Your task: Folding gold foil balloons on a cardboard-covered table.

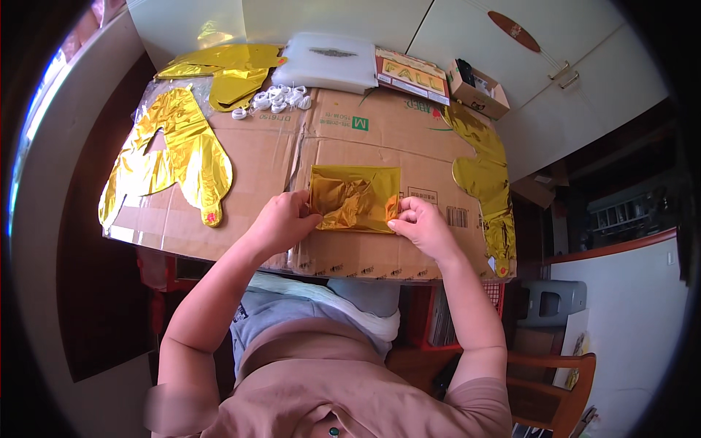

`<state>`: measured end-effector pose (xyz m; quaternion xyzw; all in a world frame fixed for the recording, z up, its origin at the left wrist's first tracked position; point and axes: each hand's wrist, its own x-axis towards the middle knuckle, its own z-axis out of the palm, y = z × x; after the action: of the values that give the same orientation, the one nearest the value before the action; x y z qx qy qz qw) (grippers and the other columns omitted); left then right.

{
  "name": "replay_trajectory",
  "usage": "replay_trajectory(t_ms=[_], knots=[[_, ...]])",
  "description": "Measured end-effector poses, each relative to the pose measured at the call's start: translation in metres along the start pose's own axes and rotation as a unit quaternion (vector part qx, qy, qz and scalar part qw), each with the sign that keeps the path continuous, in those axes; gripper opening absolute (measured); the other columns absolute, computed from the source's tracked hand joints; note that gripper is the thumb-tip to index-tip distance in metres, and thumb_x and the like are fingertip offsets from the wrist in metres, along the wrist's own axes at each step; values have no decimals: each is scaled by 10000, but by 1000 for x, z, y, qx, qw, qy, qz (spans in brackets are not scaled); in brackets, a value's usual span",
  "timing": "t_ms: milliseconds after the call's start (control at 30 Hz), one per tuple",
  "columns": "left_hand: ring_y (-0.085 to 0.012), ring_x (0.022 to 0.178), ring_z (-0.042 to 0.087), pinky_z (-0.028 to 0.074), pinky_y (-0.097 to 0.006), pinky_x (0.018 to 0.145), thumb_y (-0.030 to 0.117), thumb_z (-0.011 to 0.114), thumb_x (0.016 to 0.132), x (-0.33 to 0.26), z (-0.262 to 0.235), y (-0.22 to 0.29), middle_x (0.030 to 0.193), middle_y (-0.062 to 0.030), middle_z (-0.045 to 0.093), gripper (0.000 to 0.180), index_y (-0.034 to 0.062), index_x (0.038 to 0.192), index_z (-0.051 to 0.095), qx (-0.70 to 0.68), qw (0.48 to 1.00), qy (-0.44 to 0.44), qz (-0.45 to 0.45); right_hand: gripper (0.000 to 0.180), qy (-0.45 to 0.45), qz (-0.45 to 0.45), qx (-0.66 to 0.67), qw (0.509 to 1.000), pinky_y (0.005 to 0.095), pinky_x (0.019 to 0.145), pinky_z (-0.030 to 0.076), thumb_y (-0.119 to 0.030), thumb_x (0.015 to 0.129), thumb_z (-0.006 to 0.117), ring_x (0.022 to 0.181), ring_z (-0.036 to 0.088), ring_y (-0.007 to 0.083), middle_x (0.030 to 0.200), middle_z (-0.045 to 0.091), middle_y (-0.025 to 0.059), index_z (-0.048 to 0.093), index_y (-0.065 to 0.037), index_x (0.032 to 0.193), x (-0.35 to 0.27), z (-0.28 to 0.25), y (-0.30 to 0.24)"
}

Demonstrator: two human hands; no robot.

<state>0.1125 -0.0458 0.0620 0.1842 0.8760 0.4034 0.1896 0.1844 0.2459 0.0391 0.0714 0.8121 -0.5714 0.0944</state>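
Observation:
In front of me on the cardboard lies a gold foil balloon [355, 198], folded into a flat rectangle with a crumpled part on top. My left hand [283, 221] is closed at its left edge, thumb over the near left corner. My right hand [423, 228] pinches its right side near the near right corner, where a small crinkled flap stands up. To the left, a flat A-shaped gold foil balloon [166, 157] is spread out, with a red spot at one foot. Another uninflated gold foil balloon [482, 179] lies along the right edge.
Flattened cardboard [380, 135] covers the table. Along the back are stacked gold foil balloons [237, 84], coils of white ribbon [281, 98], a pile of clear plastic bags [328, 66], a printed flat package [413, 75] and a small open box [478, 87]. A wooden chair [562, 394] stands lower right.

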Motion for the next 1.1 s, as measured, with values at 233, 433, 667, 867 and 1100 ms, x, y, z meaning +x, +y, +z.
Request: replay_trajectory(t_ms=[233, 433, 667, 867, 1100], knots=[[-331, 753, 682, 520, -423, 708, 228, 716, 855, 4, 3, -6, 777, -180, 686, 279, -16, 976, 654, -31, 999, -6, 3, 107, -2, 16, -35, 999, 234, 722, 508, -104, 916, 720, 774, 608, 62, 854, 685, 3, 694, -2, 934, 3, -1, 1], [-140, 670, 589, 486, -326, 661, 174, 694, 887, 5, 0, -2, 741, -82, 662, 236, -4, 1041, 671, -4, 1000, -16, -11, 203, -10, 60, -59, 996, 232, 586, 470, -205, 916, 738, 640, 555, 57, 759, 660, -3, 691, -18, 851, 0, -2, -15], [-301, 822, 708, 545, -382, 784, 210, 692, 880, 7, 0, -6, 868, -172, 729, 314, -23, 1090, 668, -15, 1000, -12, 7, 228, -74, 102, -76, 989, 210, 511, 416, -215, 915, 737, 555, 508, 43, 704, 655, 2, 690, -33, 786, 4, -8, -18], [-183, 851, 713, 552, -331, 801, 178, 707, 871, 3, -4, -9, 889, -114, 747, 465, -40, 1274, 627, -127, 992, 3, -17, 245, -48, 97, -85, 990, 217, 496, 397, -212, 914, 739, 542, 489, 37, 695, 658, 5, 687, -35, 753, 1, -3, -18], [-127, 872, 700, 560, -279, 815, 27, 720, 824, -2, 10, -17, 964, -90, 733, 631, -38, 1413, 505, -218, 976, 19, 8, 240, -29, 43, -112, 992, 235, 500, 383, -213, 914, 744, 541, 473, 27, 706, 676, 8, 702, -31, 763, 2, 1, 0]])
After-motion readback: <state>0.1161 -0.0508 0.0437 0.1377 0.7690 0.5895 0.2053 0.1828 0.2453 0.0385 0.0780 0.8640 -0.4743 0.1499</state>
